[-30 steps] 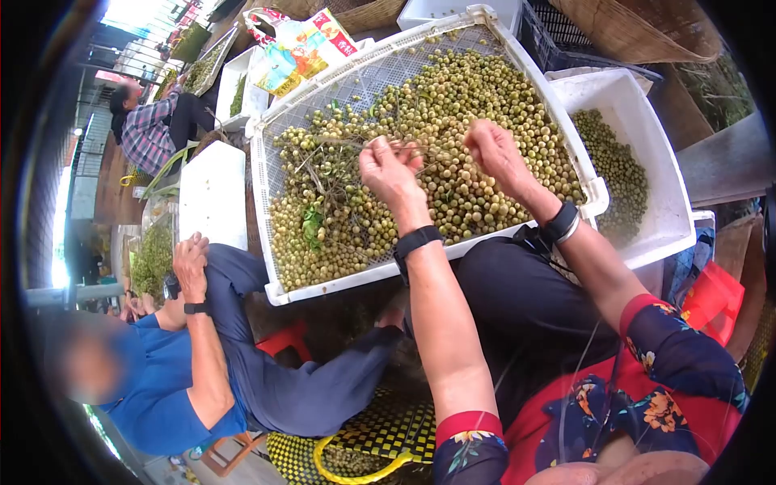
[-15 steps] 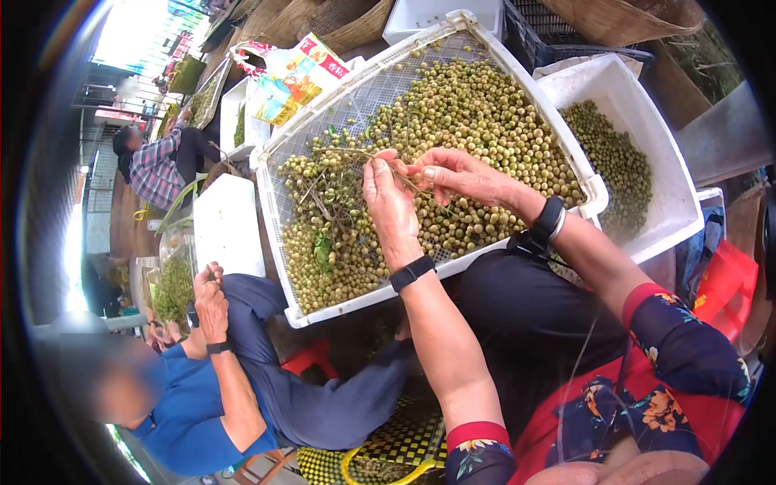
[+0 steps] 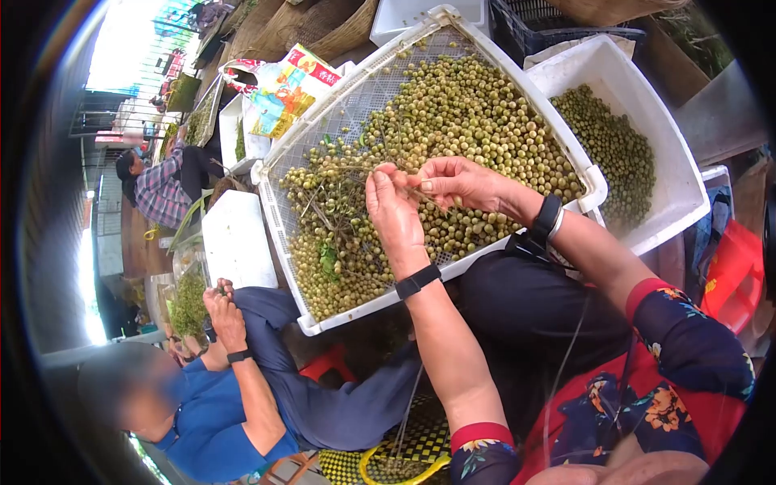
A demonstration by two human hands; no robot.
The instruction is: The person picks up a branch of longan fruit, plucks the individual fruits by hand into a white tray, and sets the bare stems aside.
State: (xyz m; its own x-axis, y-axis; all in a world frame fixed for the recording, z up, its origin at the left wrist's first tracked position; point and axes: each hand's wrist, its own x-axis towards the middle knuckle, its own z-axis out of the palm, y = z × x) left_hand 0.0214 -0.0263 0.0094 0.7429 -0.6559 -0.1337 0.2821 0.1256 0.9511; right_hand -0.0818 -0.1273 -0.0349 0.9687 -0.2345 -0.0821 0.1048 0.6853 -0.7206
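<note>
**mesh_tray_fan:** Both hands are coming together now. A second ago they were working apart over the fruit. The left hand (image 3: 394,212) is pinching a thin twig (image 3: 408,192) between thumb and fingertips, and the right hand (image 3: 457,182) is closing its fingers on the same twig from the other side.

**lurker42:** So I'm guessing she's stripping one sprig rather than raking through the heap?

**mesh_tray_fan:** That's how I'm reading it. The twig is hanging just above the white mesh tray (image 3: 280,242), which is lying across her lap and holding the small green-yellow fruits (image 3: 477,105) plus loose stems.

**lurker42:** What's going on around her?

**mesh_tray_fan:** A white tub (image 3: 582,65) of cleaned fruit is sitting just beside the tray. A co-worker in blue (image 3: 234,404) is sitting close on the left, and a person in plaid (image 3: 162,190) is working farther back.
</note>
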